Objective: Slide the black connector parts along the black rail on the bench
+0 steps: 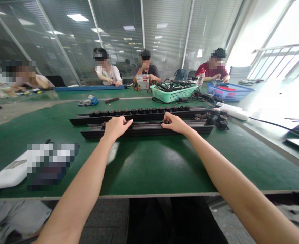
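My left hand (116, 127) rests over the left part of the near black rail (149, 131), fingers curled down and thumb pointing right. Dark bits show beneath it, but what the fingers hold is hidden. Above the right half of the same rail, my right hand (175, 122) pinches a small dark round part (167, 121) between thumb and fingers. Parallel behind lies a second black rail (88, 120) with a row of small black round parts (140, 110) standing along it. More such parts (222, 122) are clustered at the rails' right end.
A green basket of cables (168, 96) and a blue basket (230, 93) stand farther back. White power strip (233, 111) lies right; a white device (9, 171) lies near left. Blue-grey gloves (89, 101) lie behind the rails. Several people sit across the green table (149, 169).
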`<control>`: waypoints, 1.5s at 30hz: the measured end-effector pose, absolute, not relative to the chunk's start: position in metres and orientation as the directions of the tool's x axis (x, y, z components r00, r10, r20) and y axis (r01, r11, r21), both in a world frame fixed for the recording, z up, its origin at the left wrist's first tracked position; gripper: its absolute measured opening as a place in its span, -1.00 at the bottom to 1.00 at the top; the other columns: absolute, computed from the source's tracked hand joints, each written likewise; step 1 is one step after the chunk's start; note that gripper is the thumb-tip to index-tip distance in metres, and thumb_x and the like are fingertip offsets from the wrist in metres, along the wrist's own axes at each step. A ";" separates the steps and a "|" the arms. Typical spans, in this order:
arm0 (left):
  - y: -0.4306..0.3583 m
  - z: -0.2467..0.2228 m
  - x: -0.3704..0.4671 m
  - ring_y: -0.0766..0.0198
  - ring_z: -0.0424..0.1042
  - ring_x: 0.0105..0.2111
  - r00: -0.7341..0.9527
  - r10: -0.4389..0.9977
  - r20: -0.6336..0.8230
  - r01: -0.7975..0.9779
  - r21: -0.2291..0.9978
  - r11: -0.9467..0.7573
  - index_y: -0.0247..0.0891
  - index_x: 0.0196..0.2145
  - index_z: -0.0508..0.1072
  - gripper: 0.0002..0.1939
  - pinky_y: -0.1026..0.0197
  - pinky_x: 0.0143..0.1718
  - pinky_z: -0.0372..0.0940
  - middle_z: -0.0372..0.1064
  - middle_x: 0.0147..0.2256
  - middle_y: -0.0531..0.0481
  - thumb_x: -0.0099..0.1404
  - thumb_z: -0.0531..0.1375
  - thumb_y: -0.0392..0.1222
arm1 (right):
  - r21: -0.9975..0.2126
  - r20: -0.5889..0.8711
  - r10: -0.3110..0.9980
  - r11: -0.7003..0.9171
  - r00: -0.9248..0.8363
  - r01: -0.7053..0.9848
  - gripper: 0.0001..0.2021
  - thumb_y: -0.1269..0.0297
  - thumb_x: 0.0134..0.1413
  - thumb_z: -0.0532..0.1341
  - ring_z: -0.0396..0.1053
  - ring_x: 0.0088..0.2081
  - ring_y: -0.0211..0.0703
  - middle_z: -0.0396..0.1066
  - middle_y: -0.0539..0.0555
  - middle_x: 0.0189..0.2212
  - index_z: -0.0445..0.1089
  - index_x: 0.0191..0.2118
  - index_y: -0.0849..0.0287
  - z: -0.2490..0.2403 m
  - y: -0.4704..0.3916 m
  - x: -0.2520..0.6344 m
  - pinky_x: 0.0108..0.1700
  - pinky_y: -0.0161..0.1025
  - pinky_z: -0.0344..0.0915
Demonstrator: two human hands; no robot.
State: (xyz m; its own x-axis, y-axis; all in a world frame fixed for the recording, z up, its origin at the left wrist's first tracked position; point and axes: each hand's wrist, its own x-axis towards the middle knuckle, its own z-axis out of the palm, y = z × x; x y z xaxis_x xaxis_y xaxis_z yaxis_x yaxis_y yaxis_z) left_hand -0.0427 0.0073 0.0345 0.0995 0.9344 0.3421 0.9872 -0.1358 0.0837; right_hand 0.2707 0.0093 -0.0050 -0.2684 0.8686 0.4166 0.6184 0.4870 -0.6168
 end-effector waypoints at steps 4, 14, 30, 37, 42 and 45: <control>0.008 0.033 -0.043 -0.09 0.56 -0.18 0.107 0.928 0.357 0.987 0.075 -0.143 -0.19 -0.30 0.56 -0.46 0.01 -0.14 0.40 0.57 -0.27 -0.21 0.40 0.01 0.28 | -0.617 0.418 0.868 0.488 -0.269 0.617 -0.73 0.12 -0.10 0.27 0.13 -0.40 -0.19 0.16 -0.11 -0.51 0.15 -0.37 0.05 -0.005 0.009 0.271 -0.31 -0.23 0.02; 0.011 0.029 -0.044 -0.06 0.56 -0.19 0.119 0.921 0.370 0.985 0.075 -0.157 -0.19 -0.31 0.56 -0.47 0.03 -0.11 0.39 0.57 -0.28 -0.20 0.43 -0.03 0.23 | -0.618 0.411 0.873 0.478 -0.262 0.624 -0.73 0.15 -0.12 0.27 0.14 -0.40 -0.19 0.16 -0.11 -0.50 0.14 -0.37 0.05 -0.001 0.006 0.270 -0.31 -0.22 -0.01; 0.011 0.029 -0.042 -0.06 0.56 -0.23 0.157 0.911 0.382 0.979 0.063 -0.195 -0.19 -0.36 0.53 -0.46 0.03 -0.18 0.38 0.57 -0.31 -0.18 0.44 -0.04 0.23 | -0.583 0.436 0.858 0.499 -0.272 0.641 -0.72 0.14 -0.14 0.23 0.14 -0.39 -0.17 0.15 -0.10 -0.49 0.10 -0.37 0.04 -0.003 0.009 0.272 -0.31 -0.22 -0.02; 0.010 0.030 -0.041 -0.04 0.55 -0.25 0.162 0.911 0.380 0.977 0.066 -0.202 -0.19 -0.35 0.53 -0.44 0.05 -0.20 0.36 0.56 -0.32 -0.18 0.43 -0.05 0.25 | -0.583 0.436 0.861 0.491 -0.260 0.647 -0.71 0.12 -0.15 0.25 0.15 -0.38 -0.16 0.16 -0.09 -0.48 0.10 -0.38 0.04 -0.003 0.010 0.271 -0.30 -0.22 -0.01; 0.010 0.029 -0.041 -0.04 0.55 -0.25 0.170 0.910 0.378 0.975 0.068 -0.210 -0.19 -0.35 0.53 -0.44 0.06 -0.20 0.36 0.56 -0.32 -0.17 0.43 -0.05 0.26 | -0.601 0.440 0.863 0.488 -0.248 0.633 -0.71 0.13 -0.15 0.26 0.11 -0.38 -0.18 0.14 -0.09 -0.49 0.10 -0.39 0.04 -0.004 0.010 0.272 -0.30 -0.22 0.00; 0.010 0.030 -0.040 -0.03 0.55 -0.26 0.172 0.911 0.375 0.974 0.073 -0.214 -0.19 -0.35 0.53 -0.45 0.06 -0.19 0.36 0.56 -0.32 -0.16 0.43 -0.04 0.25 | -0.605 0.443 0.864 0.485 -0.240 0.632 -0.71 0.13 -0.16 0.26 0.11 -0.38 -0.18 0.14 -0.10 -0.49 0.11 -0.39 0.05 -0.005 0.011 0.273 -0.29 -0.22 0.01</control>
